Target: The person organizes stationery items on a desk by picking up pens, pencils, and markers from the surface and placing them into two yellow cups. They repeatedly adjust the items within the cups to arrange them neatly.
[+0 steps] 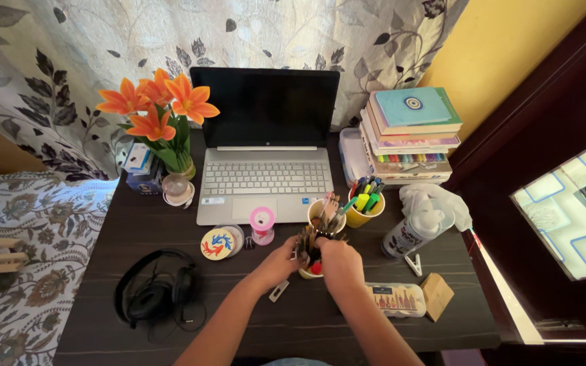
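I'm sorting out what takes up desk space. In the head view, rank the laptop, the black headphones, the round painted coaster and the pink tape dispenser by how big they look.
Largest to smallest:
1. Laptop
2. Black headphones
3. Round painted coaster and pink tape dispenser: they look about alike, so I won't rank them.

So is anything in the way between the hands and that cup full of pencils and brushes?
Nothing visible. The left hand and right hand are already on the cup of pencils and brushes, one at each side. The other two cups stand behind it, nearer the laptop.
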